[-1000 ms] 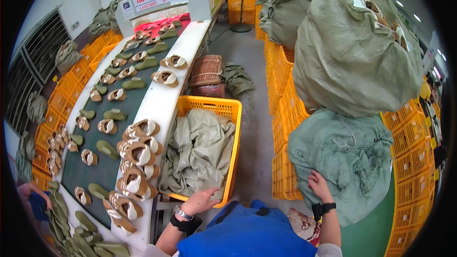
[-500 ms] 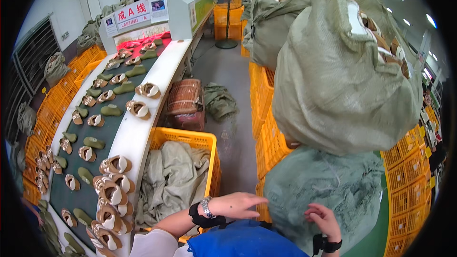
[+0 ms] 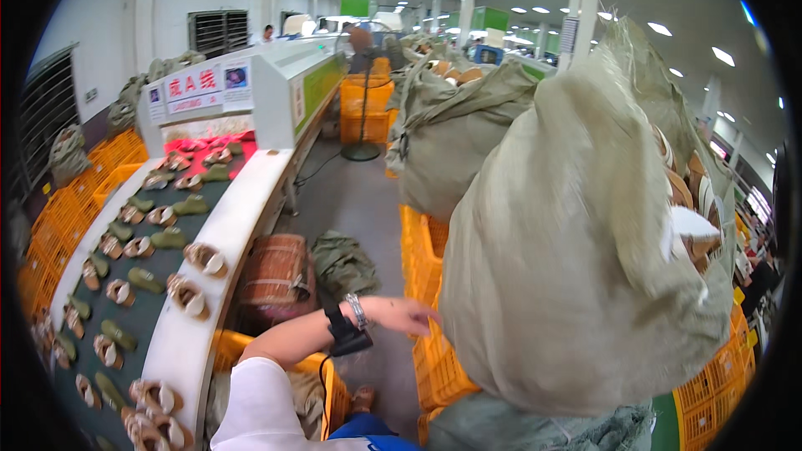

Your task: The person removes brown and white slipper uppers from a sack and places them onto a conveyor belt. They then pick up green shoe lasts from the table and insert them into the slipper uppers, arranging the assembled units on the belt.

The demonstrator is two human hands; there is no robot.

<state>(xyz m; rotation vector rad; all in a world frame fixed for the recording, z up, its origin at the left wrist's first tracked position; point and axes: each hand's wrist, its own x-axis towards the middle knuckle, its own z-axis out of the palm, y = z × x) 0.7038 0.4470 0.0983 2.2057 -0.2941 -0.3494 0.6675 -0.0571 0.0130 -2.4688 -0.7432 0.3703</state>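
My left hand [image 3: 403,315], with a metal watch and a black strap at the wrist, reaches right across the aisle. Its fingers are stretched out, slightly blurred, and hold nothing that I can see. Their tips are at the left side of a tall grey-green woven sack [image 3: 551,284]; whether they touch it I cannot tell. Shoe parts [image 3: 693,230] in white and tan show through the sack's gaping right side. Below it lies a second, greener sack [image 3: 535,428]. My right hand is out of sight.
Left of me, a green conveyor belt [image 3: 167,255] carries shoes and green shoe lasts, with more shoes on its white edge [image 3: 213,284]. Yellow crates [image 3: 439,359] are stacked under the sacks. A yellow bin [image 3: 337,397] holds cloth. A wicker basket [image 3: 276,271] and a standing fan [image 3: 361,150] are farther along.
The view has tipped up and shifted right. The tall sack now fills more of it. My left hand remains stretched out, higher in the picture, while my right hand has gone from sight.
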